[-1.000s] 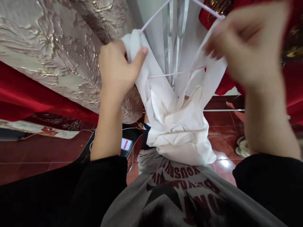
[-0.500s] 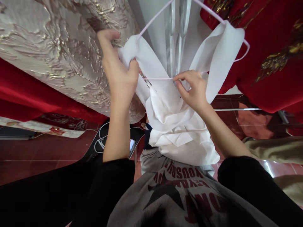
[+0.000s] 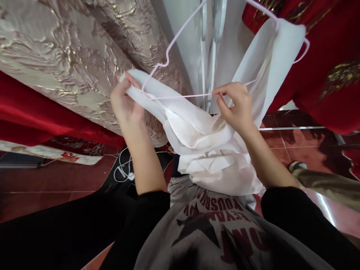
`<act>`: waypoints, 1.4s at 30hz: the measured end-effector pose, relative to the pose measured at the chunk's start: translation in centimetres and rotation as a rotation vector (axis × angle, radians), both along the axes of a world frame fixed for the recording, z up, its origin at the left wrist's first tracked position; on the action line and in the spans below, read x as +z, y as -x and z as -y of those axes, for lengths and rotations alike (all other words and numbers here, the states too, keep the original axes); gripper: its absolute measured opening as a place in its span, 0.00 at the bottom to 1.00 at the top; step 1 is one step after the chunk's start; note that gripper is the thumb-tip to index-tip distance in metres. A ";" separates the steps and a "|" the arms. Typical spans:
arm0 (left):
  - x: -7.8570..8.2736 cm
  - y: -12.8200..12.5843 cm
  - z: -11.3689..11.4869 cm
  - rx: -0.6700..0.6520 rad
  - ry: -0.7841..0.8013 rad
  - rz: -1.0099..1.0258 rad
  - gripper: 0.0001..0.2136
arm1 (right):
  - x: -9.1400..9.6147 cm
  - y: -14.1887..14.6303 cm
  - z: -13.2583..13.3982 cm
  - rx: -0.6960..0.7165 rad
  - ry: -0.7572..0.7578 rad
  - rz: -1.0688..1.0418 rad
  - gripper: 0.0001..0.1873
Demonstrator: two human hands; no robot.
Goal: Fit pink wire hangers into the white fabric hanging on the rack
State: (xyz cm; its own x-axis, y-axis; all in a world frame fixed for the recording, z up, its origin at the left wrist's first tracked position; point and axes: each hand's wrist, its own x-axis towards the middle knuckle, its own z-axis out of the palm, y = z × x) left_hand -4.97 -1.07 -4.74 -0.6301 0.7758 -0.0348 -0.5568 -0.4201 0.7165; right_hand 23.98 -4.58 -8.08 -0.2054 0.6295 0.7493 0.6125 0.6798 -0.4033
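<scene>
Hands work at a white cloth garment [image 3: 208,150] that hangs from a thin pale pink wire hanger [image 3: 180,96] in front of the person's chest. The left hand [image 3: 125,103] has its grip closed on the garment's left shoulder strap, pulled out beside the hanger's left end. The right hand [image 3: 237,105] pinches the hanger's lower bar between thumb and fingertips. The garment's right strap lies over the hanger's right arm. A beige embossed fabric [image 3: 70,56] hangs at left, a red embroidered cloth [image 3: 332,75] at right, above a dark red tiled floor [image 3: 56,180].
</scene>
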 end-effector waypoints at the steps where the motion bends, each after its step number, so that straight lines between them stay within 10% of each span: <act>1: -1.5 -0.5 0.3 -0.063 -0.018 0.002 0.14 | -0.1 0.2 0.0 0.001 0.005 -0.004 0.11; 6: -5.5 -5.7 2.9 -0.278 -0.120 -0.164 0.19 | -0.6 1.8 0.0 0.042 0.080 -0.016 0.12; 13: -2.9 -11.5 4.7 -0.353 -0.284 -0.289 0.08 | 1.4 1.6 2.2 0.132 0.102 -0.144 0.12; 18: -3.1 -11.6 4.9 -0.319 -0.292 -0.326 0.05 | -0.6 -2.6 2.2 -0.338 -0.185 -0.633 0.21; 25: -3.2 -12.0 5.7 -0.259 -0.236 -0.388 0.02 | -3.5 -3.7 1.1 -0.169 0.147 -0.760 0.17; 31: -3.0 -11.7 6.0 -0.357 -0.414 -0.283 0.05 | -0.2 -2.0 2.9 -0.209 0.116 -0.805 0.24; 42: -3.0 -11.4 5.5 -0.390 -0.354 -0.265 0.03 | 10.3 -7.7 -2.3 0.273 0.409 -0.992 0.26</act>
State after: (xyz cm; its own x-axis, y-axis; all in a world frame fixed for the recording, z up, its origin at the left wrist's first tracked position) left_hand 6.39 -6.54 -7.74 -0.2476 0.8877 0.3883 -0.5390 -0.4592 0.7061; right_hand 31.64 -2.29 2.21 0.2014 0.8922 0.4042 -0.2568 0.4464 -0.8572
